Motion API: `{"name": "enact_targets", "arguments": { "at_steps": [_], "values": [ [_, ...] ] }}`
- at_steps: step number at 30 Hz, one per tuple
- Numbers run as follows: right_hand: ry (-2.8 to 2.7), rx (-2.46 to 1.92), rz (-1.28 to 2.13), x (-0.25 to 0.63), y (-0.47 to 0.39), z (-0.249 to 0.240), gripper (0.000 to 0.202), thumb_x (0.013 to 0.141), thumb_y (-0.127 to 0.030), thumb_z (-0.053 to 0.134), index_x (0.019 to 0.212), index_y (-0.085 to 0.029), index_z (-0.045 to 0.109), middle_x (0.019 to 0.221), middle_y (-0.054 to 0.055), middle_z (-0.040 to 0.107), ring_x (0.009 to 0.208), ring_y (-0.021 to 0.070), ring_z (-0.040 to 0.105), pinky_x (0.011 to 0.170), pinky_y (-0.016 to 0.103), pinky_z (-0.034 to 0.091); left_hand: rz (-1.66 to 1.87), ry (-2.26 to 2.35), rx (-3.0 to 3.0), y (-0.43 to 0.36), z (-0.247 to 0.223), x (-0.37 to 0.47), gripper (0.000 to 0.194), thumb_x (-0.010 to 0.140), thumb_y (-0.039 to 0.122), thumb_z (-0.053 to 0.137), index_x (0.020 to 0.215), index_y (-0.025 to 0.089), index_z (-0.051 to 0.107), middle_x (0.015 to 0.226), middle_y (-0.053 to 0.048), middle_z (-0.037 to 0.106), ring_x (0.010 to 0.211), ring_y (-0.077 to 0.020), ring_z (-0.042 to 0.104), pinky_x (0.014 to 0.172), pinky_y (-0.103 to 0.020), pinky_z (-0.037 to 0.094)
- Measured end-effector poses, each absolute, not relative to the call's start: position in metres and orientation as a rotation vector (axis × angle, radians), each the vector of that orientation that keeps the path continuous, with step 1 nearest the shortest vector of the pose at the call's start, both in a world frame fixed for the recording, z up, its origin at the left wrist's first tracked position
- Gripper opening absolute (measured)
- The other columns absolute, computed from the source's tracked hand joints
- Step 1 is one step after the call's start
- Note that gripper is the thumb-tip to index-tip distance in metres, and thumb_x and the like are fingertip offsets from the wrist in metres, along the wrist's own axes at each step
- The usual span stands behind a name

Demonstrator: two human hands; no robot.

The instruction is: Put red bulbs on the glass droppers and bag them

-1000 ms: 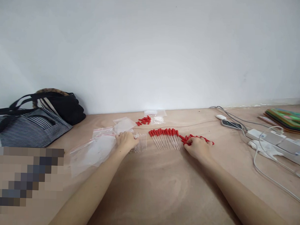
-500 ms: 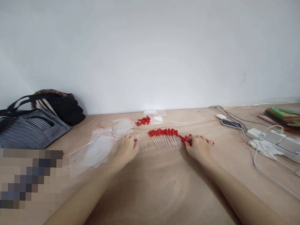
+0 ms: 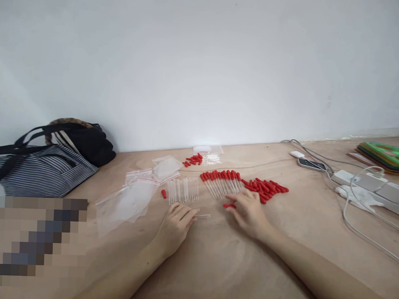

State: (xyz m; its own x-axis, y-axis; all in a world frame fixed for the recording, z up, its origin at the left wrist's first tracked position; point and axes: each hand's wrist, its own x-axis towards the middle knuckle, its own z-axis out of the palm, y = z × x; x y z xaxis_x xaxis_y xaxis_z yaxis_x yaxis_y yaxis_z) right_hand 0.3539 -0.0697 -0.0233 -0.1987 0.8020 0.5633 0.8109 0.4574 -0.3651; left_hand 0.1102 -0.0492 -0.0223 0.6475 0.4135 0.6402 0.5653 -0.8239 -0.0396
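Note:
My left hand (image 3: 177,225) is closed on a clear glass dropper tube (image 3: 203,216), whose free end points right. Between the fingers of my right hand (image 3: 249,214) is a red rubber dropper bulb (image 3: 229,206), a short gap from the tube. Beyond my left hand lies a row of bare clear tubes (image 3: 184,190), with a single red bulb (image 3: 164,193) at its left end. Droppers with red bulbs fitted (image 3: 220,176) form a fanned row in the middle. Partly behind my right hand is a pile of loose red bulbs (image 3: 266,187).
Clear zip bags (image 3: 125,206) lie left. Further back are a small red bulb heap (image 3: 193,159) and a bag with clear tubes (image 3: 212,158). A striped bag (image 3: 44,170) stands far left. Right are a phone-like device (image 3: 312,164), power strip (image 3: 375,186), cables and coloured sheets (image 3: 382,156).
Both hands have come nearer to me and towards each other. My left hand now has a tube from the row, and my right hand has a red bulb from the pile.

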Motion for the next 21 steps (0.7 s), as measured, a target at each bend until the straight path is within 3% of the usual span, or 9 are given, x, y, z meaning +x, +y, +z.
{"name": "enact_targets", "arguments": {
  "at_steps": [11,21],
  "values": [
    [-2.119,-1.12,0.131,0.326,-0.081,-0.032,0.018,0.084,-0.019,0.048,0.093,-0.022,0.062,0.083,0.003,0.061,0.078,0.0138,0.054,0.077,0.034,0.03,-0.961,-0.75,-2.63,-0.05,-0.027,0.112,0.025,0.089,0.016,0.036,0.09,0.017,0.061,0.068,-0.001,0.062,0.062,-0.012,0.054,0.066,-0.029,0.041],
    [-2.12,-1.05,0.159,0.324,-0.077,-0.037,0.02,0.084,-0.018,0.047,0.095,-0.024,0.063,0.083,0.004,0.062,0.077,0.0159,0.056,0.068,0.032,0.034,-0.952,-0.772,-2.661,-0.052,-0.025,0.112,0.024,0.089,0.014,0.037,0.089,0.018,0.06,0.07,0.0,0.063,0.062,-0.011,0.056,0.071,-0.029,0.04]
  ]
}}
